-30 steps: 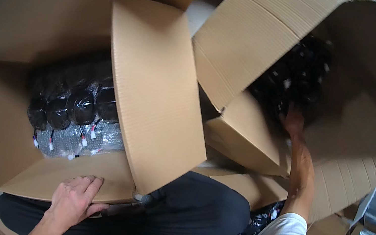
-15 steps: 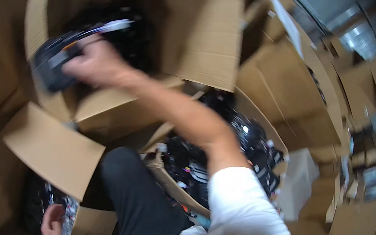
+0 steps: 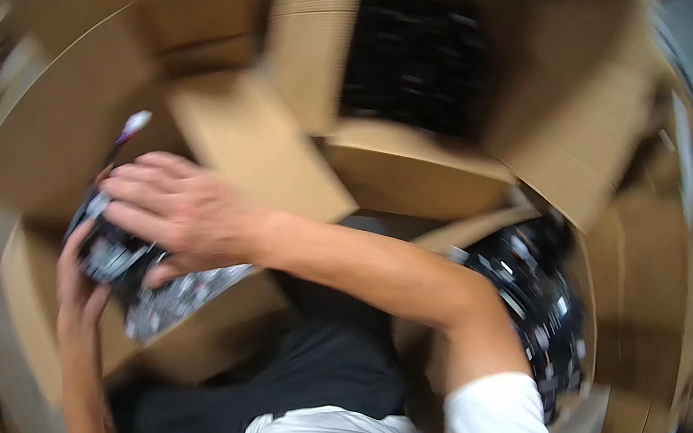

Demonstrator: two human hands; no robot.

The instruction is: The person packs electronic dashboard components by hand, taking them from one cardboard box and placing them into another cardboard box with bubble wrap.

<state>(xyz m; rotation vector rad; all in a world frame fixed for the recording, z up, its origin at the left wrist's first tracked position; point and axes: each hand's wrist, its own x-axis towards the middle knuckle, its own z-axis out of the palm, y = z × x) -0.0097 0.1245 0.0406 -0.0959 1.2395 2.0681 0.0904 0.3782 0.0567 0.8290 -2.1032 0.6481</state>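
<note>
Open cardboard boxes (image 3: 301, 51) surround the person; the picture is blurred. The far box (image 3: 556, 133) holds dark packed items (image 3: 416, 57), and more lie in the box at right (image 3: 536, 296). The right hand (image 3: 181, 210) reaches across the body and lies on top of a black bundle in clear wrap (image 3: 122, 256), fingers spread and clamped over it. The left hand (image 3: 80, 281) grips the bundle from below. The bundle sits over the left box (image 3: 31, 272). Its long axis appears to run up-left to down-right, though blur makes this uncertain.
</note>
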